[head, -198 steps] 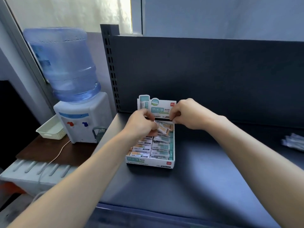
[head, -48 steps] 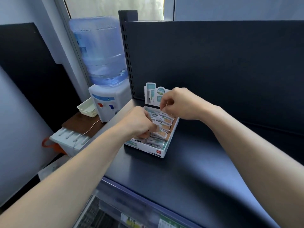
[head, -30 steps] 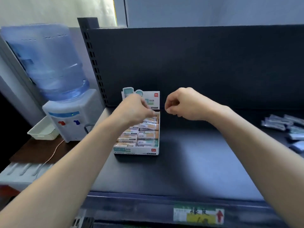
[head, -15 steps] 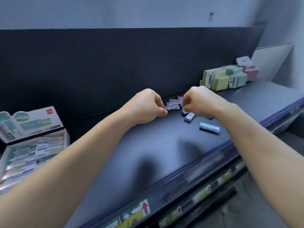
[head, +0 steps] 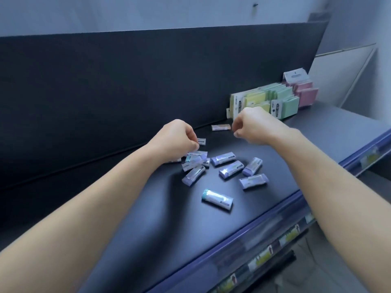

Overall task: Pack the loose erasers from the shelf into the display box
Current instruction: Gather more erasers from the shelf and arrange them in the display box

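Item: loose erasers (head: pixel 231 169), film-wrapped, a dozen or so, scattered on the dark shelf (head: pixel 131 218); several overlap in a heap (head: pixel 195 162) just under the left hand. Display box: not in view, so every load must be carried out of frame to reach it. Left hand (head: pixel 176 140): fingers curled downward, tips at a small eraser (head: pixel 201 141); whether that one is pinched or only touched cannot be told. Right hand (head: pixel 254 125): curled narrow, thumb close to forefinger, nothing seen in it, held above the shelf just beside an orange-ended eraser (head: pixel 221 127). Hazards, as judged: the glossy wrappers will likely slip from a fingertip pinch, more so if several are gathered at once, and a dropped one may bounce off the shelf. Pulling one from the heap may drag its neighbours along. The nearest eraser (head: pixel 217 200) lies closest to the front rail (head: pixel 243 235); a careless forearm sweep could push it over the edge. The right hand works near the stack of coloured note packs (head: pixel 275 100); a knock could topple them.
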A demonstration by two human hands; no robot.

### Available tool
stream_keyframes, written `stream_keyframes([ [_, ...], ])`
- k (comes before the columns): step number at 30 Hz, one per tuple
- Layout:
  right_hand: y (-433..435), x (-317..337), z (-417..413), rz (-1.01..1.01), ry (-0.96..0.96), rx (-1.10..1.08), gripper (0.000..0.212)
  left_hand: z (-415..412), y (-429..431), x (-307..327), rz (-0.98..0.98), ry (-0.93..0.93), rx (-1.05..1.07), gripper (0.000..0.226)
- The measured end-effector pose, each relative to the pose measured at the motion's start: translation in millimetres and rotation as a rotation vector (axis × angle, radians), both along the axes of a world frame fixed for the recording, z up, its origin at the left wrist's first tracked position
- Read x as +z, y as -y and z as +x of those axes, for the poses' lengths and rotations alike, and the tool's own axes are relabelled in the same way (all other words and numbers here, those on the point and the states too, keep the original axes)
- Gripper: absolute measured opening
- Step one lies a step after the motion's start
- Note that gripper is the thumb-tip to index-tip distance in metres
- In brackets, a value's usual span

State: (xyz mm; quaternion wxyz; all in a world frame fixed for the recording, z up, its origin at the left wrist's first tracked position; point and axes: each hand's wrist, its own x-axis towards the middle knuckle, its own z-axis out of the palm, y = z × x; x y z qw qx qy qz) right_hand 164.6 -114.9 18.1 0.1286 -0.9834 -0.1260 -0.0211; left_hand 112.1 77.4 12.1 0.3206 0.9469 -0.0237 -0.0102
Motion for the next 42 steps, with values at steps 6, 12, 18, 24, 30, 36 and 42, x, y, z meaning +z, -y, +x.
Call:
stream_keyframes([
  [6,-11,-18,61,-0.065,-0.044,0.161,0.027,23,2,-5,0.02,0.008,0.142,0.008],
  [12,-25,-32,95,-0.188,-0.091,0.231,0.036,32,-2,-12,0.041,-0.004,0.228,0.009],
  [18,-27,-38,108,-0.169,-0.076,0.281,0.027,41,-3,-15,0.083,0.015,0.278,0.007],
  [24,-22,-27,99,-0.132,-0.099,0.325,0.029,51,6,-18,0.104,0.0,0.261,0.008],
  [30,-3,-7,77,0.0,-0.186,0.379,0.023,47,25,-10,0.094,-0.092,0.059,0.005],
  [36,4,1,62,0.05,-0.233,0.385,0.011,38,40,-5,0.195,-0.159,-0.062,0.006],
  [42,14,6,52,0.048,-0.141,0.37,0.019,33,55,-11,0.256,-0.229,-0.088,0.01],
])
